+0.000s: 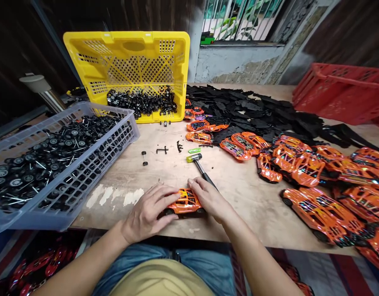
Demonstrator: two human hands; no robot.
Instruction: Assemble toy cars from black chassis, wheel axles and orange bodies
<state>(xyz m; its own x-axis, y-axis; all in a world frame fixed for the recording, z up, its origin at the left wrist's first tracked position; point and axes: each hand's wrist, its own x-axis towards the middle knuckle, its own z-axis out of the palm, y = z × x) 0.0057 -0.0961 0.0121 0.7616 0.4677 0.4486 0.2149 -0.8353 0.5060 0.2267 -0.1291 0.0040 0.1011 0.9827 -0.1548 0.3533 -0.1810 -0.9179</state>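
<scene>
An orange toy car (187,200) stands on its wheels near the front edge of the wooden table (124,172). My left hand (150,207) grips its left end, fingers over the top and thumb along the near side. Against the car's right end lies my right hand (209,199), fingers stretched along it; their undersides are hidden. Just beyond that hand rests a hammer (201,167) with a yellow and black head. Past it are a bright green piece (194,151), small black plastic parts (179,146) and a wheel axle (144,158).
A clear plastic basket (105,162) full of wheels stands left. Behind it, a yellow crate (140,45) on its side holds more wheel axles. Orange car bodies (306,168) and finished-looking cars (322,213) crowd the right, before black flat parts (254,111) and a red crate (340,92).
</scene>
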